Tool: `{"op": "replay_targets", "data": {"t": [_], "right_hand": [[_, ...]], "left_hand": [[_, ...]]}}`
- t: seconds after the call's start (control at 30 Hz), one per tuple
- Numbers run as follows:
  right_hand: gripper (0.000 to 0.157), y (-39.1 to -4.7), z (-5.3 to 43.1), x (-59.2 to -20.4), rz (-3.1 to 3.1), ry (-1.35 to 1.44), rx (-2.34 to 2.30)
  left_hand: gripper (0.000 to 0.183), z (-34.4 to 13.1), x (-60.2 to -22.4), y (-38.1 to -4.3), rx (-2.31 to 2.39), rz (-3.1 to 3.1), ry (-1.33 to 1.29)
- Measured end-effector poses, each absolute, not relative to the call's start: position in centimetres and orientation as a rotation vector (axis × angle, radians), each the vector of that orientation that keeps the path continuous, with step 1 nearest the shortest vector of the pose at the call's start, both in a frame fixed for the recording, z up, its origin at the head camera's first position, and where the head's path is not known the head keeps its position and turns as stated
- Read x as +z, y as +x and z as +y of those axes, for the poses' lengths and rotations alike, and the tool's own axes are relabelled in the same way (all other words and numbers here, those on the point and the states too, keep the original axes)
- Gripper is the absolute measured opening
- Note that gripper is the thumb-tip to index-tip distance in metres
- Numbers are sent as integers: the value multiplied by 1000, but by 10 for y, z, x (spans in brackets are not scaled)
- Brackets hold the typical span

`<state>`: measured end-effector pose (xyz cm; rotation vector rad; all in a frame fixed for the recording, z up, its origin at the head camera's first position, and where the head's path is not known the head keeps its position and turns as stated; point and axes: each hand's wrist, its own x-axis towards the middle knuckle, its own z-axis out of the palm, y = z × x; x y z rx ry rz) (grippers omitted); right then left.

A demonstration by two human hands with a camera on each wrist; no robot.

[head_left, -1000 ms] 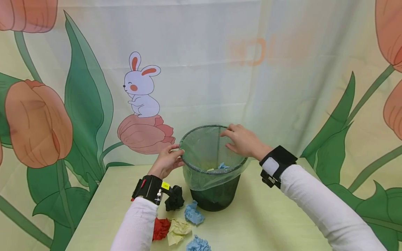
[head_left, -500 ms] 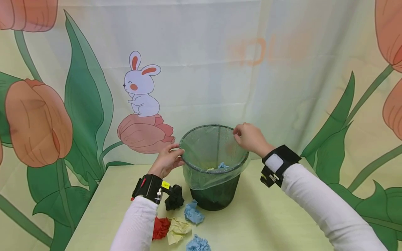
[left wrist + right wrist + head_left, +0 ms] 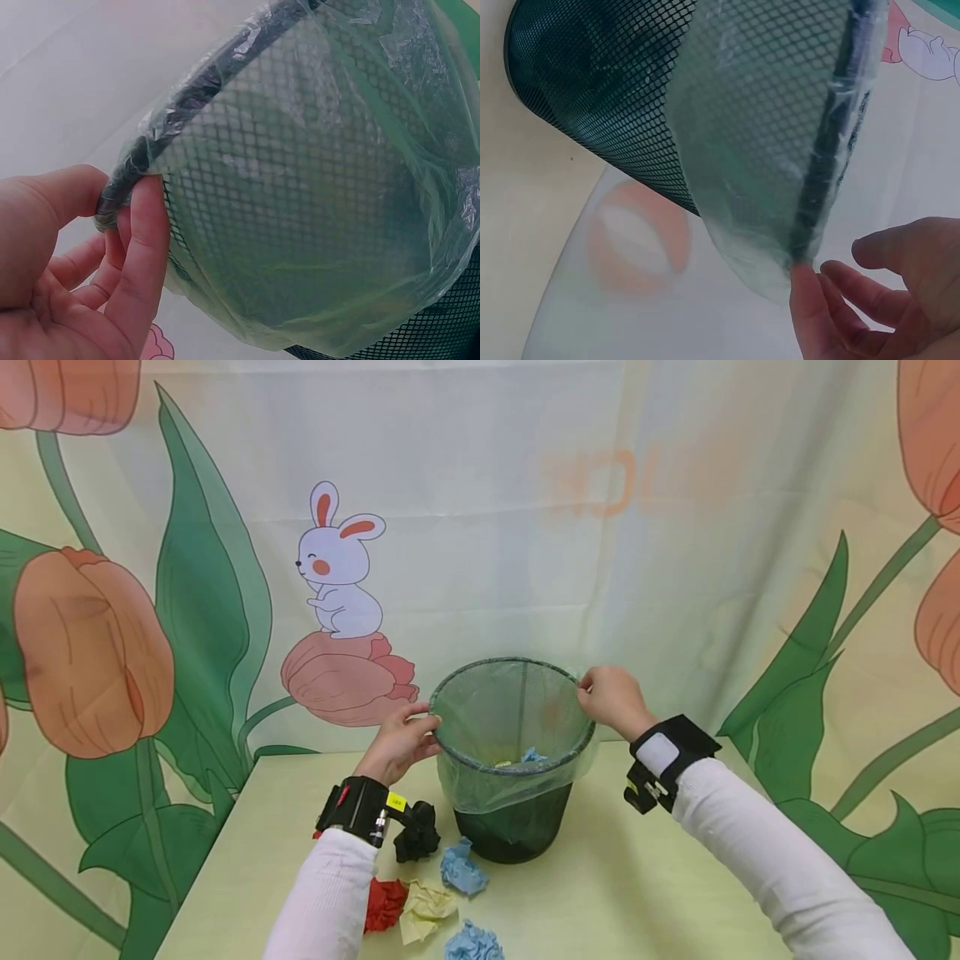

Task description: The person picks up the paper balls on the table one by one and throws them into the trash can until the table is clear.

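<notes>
A dark green mesh trash can stands on the table, lined with a translucent green trash bag folded over its rim. My left hand grips the bag-covered rim at the left; in the left wrist view, fingers lie on both sides of it. At the rim's right side, my right hand pinches the bag's edge with curled fingers. The right wrist view shows one finger of that hand held away from the plastic. Inside the can lies a crumpled blue paper ball, with something yellowish beside it.
Left and front of the can lie crumpled papers: black, blue, red, yellow and another blue ball. A printed curtain hangs behind the pale table.
My right hand has moved from over the can's opening out to the right along the rim, its fingers closing on the bag's edge. The left hand has stayed at the rim.
</notes>
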<state>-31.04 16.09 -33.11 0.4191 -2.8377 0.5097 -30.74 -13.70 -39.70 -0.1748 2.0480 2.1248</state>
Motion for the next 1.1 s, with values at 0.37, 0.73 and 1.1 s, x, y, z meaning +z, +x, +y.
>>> {"op": "replay_targets", "data": {"t": [0.37, 0.73, 1.1], "right_hand": [[30, -314, 168, -342, -2917, 274, 625], [33, -316, 171, -347, -2986, 152, 822], [27, -317, 172, -352, -2992, 166, 881]], "left_hand": [[49, -137, -397, -307, 2134, 2038, -173], [50, -137, -398, -308, 2135, 2039, -180], [50, -137, -398, -307, 2139, 2034, -178]]}}
